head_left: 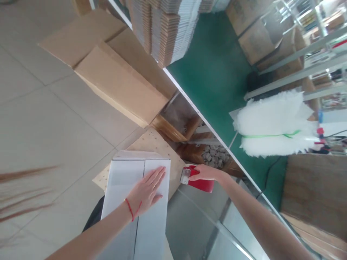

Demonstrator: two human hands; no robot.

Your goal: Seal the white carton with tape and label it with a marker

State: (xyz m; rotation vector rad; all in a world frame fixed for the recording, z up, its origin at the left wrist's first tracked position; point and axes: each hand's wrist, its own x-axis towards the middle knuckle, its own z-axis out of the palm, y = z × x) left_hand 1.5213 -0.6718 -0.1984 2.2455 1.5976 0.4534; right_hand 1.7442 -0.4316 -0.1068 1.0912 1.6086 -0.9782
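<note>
A white carton (122, 202) lies in front of me with its two top flaps folded in and a seam running between them. My left hand (146, 189) rests flat on the right flap, fingers stretched out, a red string round the wrist. Just to the right of the carton, my right hand (203, 172) is closed round a red tape dispenser (202, 185) with a metal front end. The dispenser is apart from the carton. Under the carton shows a speckled tan board (151, 142).
An open brown cardboard box (121, 83) stands on the floor beyond. To the right runs a green-topped table (214, 54) with stacked flat cardboard (172, 32), a bundle of white sheets (271, 122) tied with green string, and a brown carton (314, 191).
</note>
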